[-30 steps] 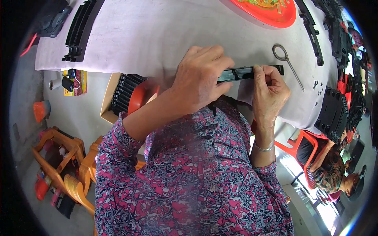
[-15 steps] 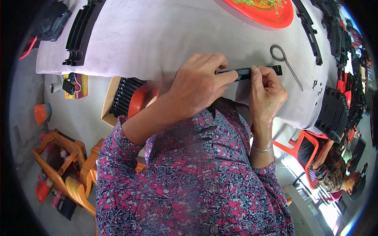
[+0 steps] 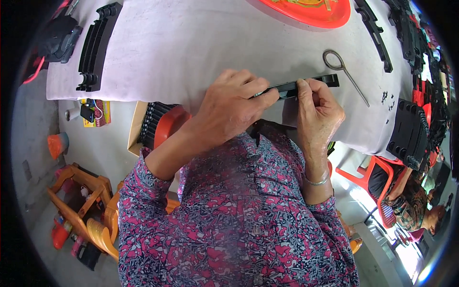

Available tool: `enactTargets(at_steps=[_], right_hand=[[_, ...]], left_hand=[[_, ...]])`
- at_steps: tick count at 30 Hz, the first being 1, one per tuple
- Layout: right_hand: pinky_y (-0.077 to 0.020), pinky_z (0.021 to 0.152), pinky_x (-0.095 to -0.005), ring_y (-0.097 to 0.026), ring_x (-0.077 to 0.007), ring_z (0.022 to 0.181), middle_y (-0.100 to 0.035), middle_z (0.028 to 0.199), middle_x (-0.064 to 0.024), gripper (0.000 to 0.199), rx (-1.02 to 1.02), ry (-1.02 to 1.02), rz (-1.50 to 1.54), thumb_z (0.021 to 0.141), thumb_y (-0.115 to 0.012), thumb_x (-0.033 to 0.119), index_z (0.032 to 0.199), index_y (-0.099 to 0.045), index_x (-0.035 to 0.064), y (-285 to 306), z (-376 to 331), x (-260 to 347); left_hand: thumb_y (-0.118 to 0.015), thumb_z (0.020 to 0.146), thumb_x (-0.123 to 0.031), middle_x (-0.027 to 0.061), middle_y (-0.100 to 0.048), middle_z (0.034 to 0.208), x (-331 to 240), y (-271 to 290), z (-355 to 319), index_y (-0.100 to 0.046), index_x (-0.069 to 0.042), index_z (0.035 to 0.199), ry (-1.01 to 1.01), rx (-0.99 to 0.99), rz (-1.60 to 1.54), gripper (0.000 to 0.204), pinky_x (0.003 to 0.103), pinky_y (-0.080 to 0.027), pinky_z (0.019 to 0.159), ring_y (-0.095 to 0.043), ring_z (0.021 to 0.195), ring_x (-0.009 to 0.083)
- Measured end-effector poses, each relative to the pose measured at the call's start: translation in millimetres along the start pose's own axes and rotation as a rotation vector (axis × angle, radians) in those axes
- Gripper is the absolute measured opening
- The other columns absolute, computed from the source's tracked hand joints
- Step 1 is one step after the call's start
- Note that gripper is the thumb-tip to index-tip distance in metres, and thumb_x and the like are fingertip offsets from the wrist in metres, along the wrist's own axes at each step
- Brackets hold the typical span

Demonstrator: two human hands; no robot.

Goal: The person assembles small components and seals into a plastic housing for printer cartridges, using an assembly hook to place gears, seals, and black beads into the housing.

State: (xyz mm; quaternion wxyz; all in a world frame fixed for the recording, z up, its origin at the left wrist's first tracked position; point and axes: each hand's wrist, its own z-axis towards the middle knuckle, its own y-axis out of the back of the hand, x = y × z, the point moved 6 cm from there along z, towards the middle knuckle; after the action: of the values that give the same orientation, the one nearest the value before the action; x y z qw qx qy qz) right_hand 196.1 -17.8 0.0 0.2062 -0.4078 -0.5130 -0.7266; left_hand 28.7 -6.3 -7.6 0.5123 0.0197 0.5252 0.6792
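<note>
A narrow black plastic strip (image 3: 288, 90) is held level with the near part of the cloth-covered table, its right end slightly farther away. At its left end, the thumb and fingers of my left hand (image 3: 234, 106) close round it and hide that end. My right hand (image 3: 319, 109) pinches the strip between thumb and bent index finger, and its right end sticks out past them. To the right of my right hand, a metal rod with a ring handle (image 3: 351, 79) lies on the cloth. Small black scraps (image 3: 385, 98) are scattered beyond it.
A red plate (image 3: 318, 20) with yellow-green bits stands at the far side. Long black plastic parts lie at the left (image 3: 98, 50) and right (image 3: 375, 36). More black parts (image 3: 409, 129) are stacked at the right edge. Below the table's left is an open carton (image 3: 134, 129) of black strips.
The strip is tilted a little more, its right end farther away than its left. Both hands keep their hold on it, and the whole view has shifted slightly.
</note>
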Motion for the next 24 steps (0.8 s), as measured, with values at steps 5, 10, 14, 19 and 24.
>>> enactTargets(at_steps=[5, 10, 14, 19, 24], right_hand=[[-0.0437, 0.052, -0.0229, -0.053, -0.0034, 0.054, -0.061, 0.058, -0.0025, 0.011, -0.003, -0.005, 0.033, 0.088, -0.073, 0.012, 0.087, -0.071, 0.0011, -0.9, -1.1, -3.3], [-0.0451, 0.053, -0.0227, -0.054, -0.0030, 0.055, -0.062, 0.058, -0.0026, 0.012, -0.030, 0.004, 0.045, 0.087, -0.074, 0.012, 0.089, -0.073, 0.0010, 0.4, -3.3, -6.7], [-0.0452, 0.052, -0.0239, -0.055, -0.0056, 0.053, -0.063, 0.061, -0.0042, 0.010, -0.016, -0.034, 0.048, 0.085, -0.076, 0.011, 0.089, -0.073, 0.0016, 1.3, -2.5, -6.6], [-0.0472, 0.061, -0.0304, -0.059, -0.0181, 0.067, -0.064, 0.078, -0.0061, 0.014, -0.065, 0.363, -0.112, 0.076, -0.078, 0.006, 0.089, -0.073, 0.0045, 9.5, -3.1, 7.9], [-0.0408, 0.077, -0.0352, -0.055, -0.0209, 0.085, -0.065, 0.093, -0.0014, 0.023, 0.186, 0.707, -0.258, 0.066, -0.080, 0.011, 0.088, -0.073, 0.0106, 1.4, -8.7, 22.0]], left_hand=[[-0.075, 0.069, -0.005, 0.0022, -0.062, 0.099, 3.1, -2.4, -3.1, -0.069, -0.013, 0.105, -0.027, -0.036, -0.007, 0.037, 0.037, -0.047, 0.074, -0.062, 0.087, 0.0221], [-0.075, 0.068, -0.005, 0.0019, -0.063, 0.100, 3.0, -3.0, -4.0, -0.070, -0.013, 0.104, -0.046, -0.053, -0.025, 0.037, 0.037, -0.047, 0.074, -0.063, 0.089, 0.0216], [-0.075, 0.068, -0.005, 0.0014, -0.064, 0.100, 2.5, -2.7, -3.6, -0.070, -0.013, 0.103, -0.043, -0.068, -0.013, 0.036, 0.037, -0.048, 0.074, -0.063, 0.088, 0.0213], [-0.074, 0.069, -0.004, 0.0008, -0.064, 0.100, 0.8, -2.3, -2.2, -0.070, -0.013, 0.103, -0.034, -0.079, -0.012, 0.036, 0.037, -0.049, 0.075, -0.064, 0.088, 0.0211], [-0.074, 0.069, -0.004, 0.0002, -0.065, 0.100, 1.2, -2.3, -2.9, -0.071, -0.014, 0.101, -0.026, -0.095, 0.007, 0.034, 0.037, -0.050, 0.077, -0.064, 0.091, 0.0209]])
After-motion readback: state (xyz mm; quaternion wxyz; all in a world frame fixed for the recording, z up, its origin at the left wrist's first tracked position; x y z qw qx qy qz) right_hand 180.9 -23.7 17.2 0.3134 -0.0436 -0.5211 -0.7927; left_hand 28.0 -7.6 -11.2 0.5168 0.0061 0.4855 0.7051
